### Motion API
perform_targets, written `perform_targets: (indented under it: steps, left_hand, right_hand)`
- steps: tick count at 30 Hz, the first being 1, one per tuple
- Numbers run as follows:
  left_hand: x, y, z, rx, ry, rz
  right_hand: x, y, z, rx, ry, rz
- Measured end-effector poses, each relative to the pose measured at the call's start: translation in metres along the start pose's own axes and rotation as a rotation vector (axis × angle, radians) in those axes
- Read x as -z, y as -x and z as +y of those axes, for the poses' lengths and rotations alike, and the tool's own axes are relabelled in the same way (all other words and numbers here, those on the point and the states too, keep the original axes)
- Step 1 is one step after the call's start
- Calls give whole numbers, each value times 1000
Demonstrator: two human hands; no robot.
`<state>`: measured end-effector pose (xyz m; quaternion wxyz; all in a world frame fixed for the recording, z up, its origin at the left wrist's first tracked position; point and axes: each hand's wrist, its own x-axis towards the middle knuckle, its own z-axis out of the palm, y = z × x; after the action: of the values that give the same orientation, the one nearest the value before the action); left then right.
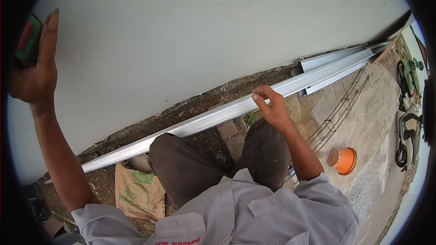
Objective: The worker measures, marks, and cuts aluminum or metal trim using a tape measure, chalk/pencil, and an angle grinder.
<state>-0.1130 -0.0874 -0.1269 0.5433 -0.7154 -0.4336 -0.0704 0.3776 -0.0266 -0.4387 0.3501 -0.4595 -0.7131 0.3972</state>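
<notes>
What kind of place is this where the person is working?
It looks like a small outdoor building site beside a white wall. The clues are the long silvery metal strip across the picture, the frame of thin metal rods and the dirty orange bucket.

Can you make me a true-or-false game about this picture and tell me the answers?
1. The bucket is blue. False: it is orange.
2. The right hand is at the long silver metal strip. True.
3. The left hand is down by the knees. False: it is raised at the upper left, holding a green, red and black object that is partly cut off by the picture's edge.
4. A tan sack with green printing is on the ground. True.
5. The trousers are bright yellow. False: they are dark.
6. A white scooter shows at the right. True.
</notes>
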Motion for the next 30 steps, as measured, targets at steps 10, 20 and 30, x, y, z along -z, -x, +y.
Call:
perform_targets:
  steps: [10,20,30]
  left_hand:
    - [22,23,209,1223,2168,-528]
    - [28,75,309,1426,2530,-922]
    - [3,49,230,1181,2253,-1066]
  right_hand:
    - [-52,66,-9,-9,-160,-401]
    - [-68,53,-42,-42,-306,-289]
    - [-90,83,-156,280,-561,-1579]
